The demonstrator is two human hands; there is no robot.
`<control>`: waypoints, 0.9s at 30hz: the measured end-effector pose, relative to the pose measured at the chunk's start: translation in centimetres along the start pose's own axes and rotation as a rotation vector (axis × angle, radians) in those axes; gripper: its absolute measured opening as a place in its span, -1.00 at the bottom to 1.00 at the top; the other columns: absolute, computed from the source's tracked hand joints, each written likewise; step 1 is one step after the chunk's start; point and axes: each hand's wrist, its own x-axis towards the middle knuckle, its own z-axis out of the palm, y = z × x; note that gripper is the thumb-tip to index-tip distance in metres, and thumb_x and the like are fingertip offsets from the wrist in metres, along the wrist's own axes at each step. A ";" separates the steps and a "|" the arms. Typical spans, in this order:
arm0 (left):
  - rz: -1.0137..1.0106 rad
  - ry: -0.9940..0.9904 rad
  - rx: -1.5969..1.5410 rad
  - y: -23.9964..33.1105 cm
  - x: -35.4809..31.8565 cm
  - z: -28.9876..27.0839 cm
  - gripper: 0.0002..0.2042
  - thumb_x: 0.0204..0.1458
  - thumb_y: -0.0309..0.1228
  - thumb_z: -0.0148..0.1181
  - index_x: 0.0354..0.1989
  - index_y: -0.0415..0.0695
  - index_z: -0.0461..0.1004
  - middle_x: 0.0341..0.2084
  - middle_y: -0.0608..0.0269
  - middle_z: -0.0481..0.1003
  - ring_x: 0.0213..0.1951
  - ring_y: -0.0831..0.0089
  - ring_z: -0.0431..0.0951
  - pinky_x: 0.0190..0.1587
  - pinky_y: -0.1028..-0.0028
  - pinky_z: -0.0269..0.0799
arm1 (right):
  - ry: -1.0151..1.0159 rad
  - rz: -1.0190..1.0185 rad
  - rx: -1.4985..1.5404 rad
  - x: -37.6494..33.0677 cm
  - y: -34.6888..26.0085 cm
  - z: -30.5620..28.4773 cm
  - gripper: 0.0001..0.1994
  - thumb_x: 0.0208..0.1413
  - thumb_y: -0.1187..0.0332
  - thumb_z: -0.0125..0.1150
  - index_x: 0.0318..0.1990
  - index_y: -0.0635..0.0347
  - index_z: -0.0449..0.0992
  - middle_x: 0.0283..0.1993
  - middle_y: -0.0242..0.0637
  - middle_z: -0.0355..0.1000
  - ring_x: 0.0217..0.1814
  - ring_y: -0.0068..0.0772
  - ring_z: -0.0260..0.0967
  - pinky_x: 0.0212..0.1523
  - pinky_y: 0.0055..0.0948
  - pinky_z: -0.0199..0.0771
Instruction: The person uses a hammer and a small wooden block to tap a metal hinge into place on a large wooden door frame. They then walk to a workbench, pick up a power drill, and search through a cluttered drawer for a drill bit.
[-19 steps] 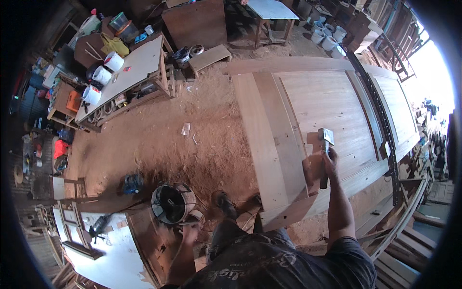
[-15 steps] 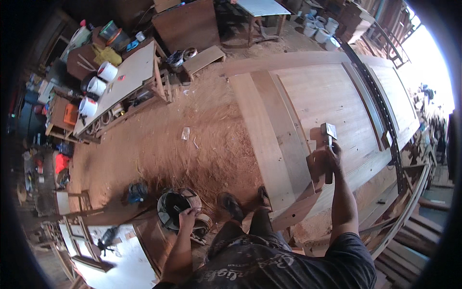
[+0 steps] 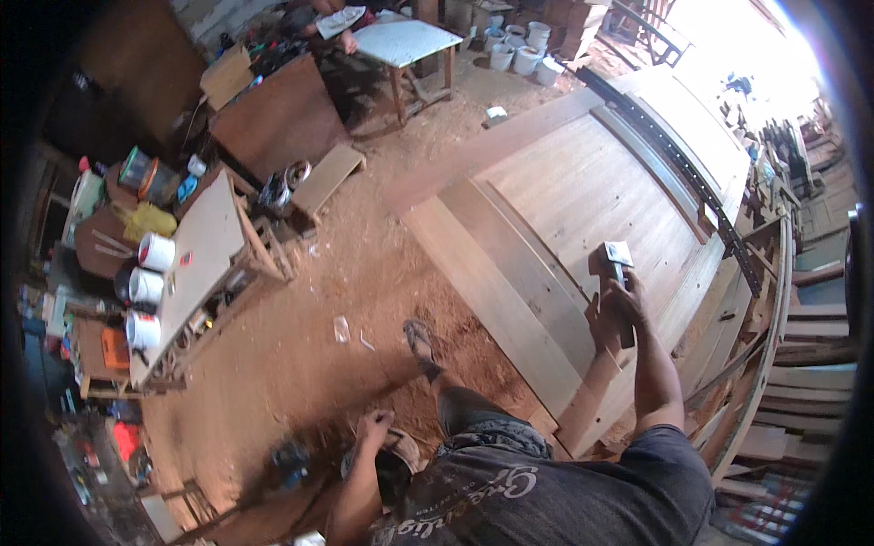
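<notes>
My right hand (image 3: 623,300) is closed round a hand tool with a flat, pale, square head (image 3: 617,252); its exact kind does not show. Below that hand lies the large wooden panel door (image 3: 555,205), with raised mouldings round its panels; a shadow of the arm falls across it. My left hand (image 3: 371,428) hangs low on the left with its fingers curled together. Whatever they might hold is too small or hidden to make out. Just behind it is a round container (image 3: 401,446), partly covered by the hand and forearm.
A long dark perforated bar (image 3: 674,168) lies across the door. At left a workbench (image 3: 205,232) carries white buckets (image 3: 146,287). Farther back stand a pale-topped table (image 3: 405,41), a person's arm beside it, and more buckets (image 3: 526,60). Stacked boards (image 3: 801,378) line the right.
My body has turned, and one foot has stepped out to the left. My left hand has moved away from over the round container. The right hand keeps its grip on the tool above the door.
</notes>
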 end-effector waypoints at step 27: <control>0.223 -0.025 0.263 17.4 48.0 -36.2 -0.73 0.20 -0.22 0.30 -0.30 -0.23 0.64 -0.49 0.19 0.59 -0.47 0.36 0.53 -0.39 0.34 0.44 | 0.440 1.160 -0.750 5.7 -10.1 10.8 -0.47 0.36 -0.01 0.08 0.30 0.17 0.41 0.30 0.07 0.44 0.35 0.17 0.39 0.29 0.09 0.47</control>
